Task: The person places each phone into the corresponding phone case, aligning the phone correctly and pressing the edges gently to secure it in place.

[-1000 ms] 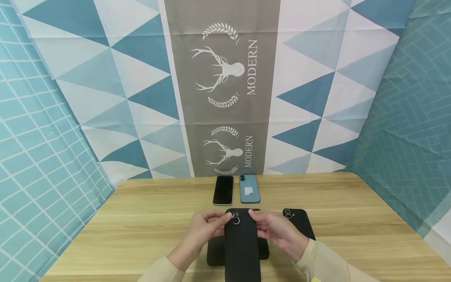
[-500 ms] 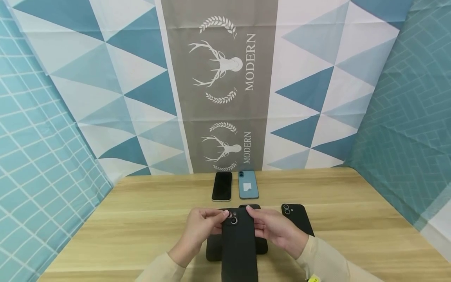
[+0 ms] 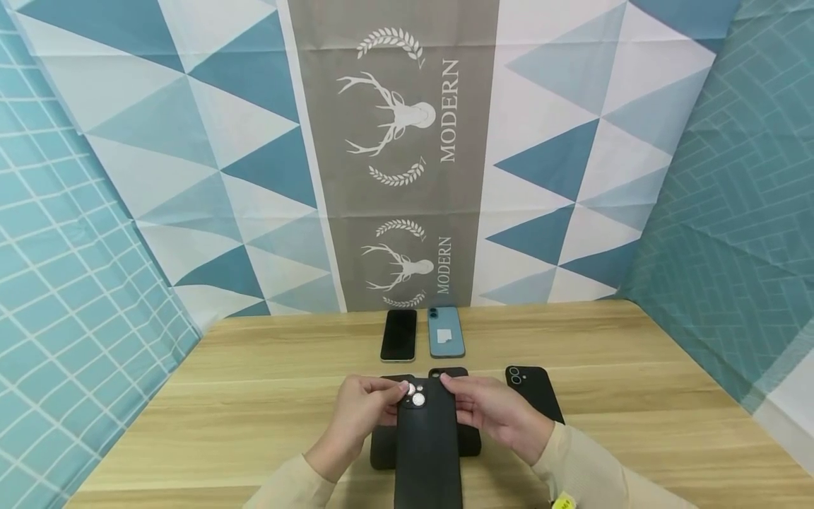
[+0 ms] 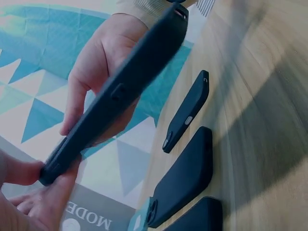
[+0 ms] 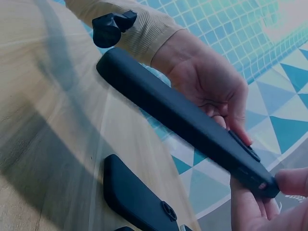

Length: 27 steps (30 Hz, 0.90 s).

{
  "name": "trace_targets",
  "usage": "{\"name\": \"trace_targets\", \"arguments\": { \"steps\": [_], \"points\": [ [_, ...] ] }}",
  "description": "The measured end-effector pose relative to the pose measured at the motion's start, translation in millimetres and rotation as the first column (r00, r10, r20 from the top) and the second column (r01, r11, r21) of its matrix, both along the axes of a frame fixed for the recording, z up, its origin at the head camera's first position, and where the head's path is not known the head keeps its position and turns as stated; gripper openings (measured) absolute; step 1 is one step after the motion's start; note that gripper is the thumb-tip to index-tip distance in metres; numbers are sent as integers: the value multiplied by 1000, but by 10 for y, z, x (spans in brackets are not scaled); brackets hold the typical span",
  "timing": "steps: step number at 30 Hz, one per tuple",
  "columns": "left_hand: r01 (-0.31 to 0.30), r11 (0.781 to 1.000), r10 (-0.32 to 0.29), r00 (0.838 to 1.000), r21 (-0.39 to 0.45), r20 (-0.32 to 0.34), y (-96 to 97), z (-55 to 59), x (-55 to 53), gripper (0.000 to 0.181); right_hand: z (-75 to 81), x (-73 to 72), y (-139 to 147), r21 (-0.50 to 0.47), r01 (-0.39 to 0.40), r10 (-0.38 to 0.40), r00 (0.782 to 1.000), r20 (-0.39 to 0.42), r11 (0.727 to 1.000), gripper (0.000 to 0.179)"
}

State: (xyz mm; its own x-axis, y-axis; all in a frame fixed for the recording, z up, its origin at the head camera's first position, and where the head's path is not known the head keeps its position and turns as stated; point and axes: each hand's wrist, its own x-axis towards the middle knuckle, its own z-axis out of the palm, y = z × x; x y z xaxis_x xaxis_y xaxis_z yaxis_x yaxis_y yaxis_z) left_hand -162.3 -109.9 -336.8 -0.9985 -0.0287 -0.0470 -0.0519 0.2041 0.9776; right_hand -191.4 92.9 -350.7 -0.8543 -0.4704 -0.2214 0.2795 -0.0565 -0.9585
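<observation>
Both hands hold up a black phone case [image 3: 427, 452] by its camera end, its back facing me. Round lenses in its corner camera block [image 3: 415, 394] glint white. My left hand [image 3: 362, 408] pinches the camera corner, thumb on the back. My right hand [image 3: 499, 416] pinches the opposite upper corner, thumb on the back too. In the left wrist view the case [image 4: 115, 91] shows its side edge, tilted well off the table; I cannot tell whether a phone sits inside. Behind it, partly hidden, lie two more black phone cases, one left [image 3: 384, 445] and one right [image 3: 469, 440].
Another black phone case [image 3: 537, 392] lies right, partly behind my right forearm. At the back are a phone with a dark screen [image 3: 398, 336] and a blue phone [image 3: 446, 332] with a white sticker. The wooden table [image 3: 267, 396] ends at a patterned cloth backdrop [image 3: 254, 177].
Both hands keep their grip on the case. The lenses have turned from dark with metal rings to bright white glints. The head view has shifted slightly, baring more of the right-hand case behind.
</observation>
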Motion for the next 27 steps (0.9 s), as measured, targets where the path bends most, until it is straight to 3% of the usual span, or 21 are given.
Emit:
{"name": "trace_targets", "arguments": {
  "steps": [9, 15, 23, 27],
  "points": [
    [9, 998, -10, 1000, 56, 27, -15, 28, -26, 27, -1, -13, 2, -10, -4, 4, 1000, -6, 1000, 46],
    [82, 990, -89, 994, 119, 58, -59, -24, -36, 34, 30, -1, 24, 28, 25, -23, 999, -42, 999, 45],
    [184, 981, -190, 978, 65, 91, -106, -64, 19, 52, 163, -41, 60, -6, 66, -66, 995, -73, 998, 40],
    [228, 971, -234, 968, 71, 92, -121, -96, 65, 51, 237, -68, 92, -27, 96, -97, 993, -74, 995, 45]
  ]
}}
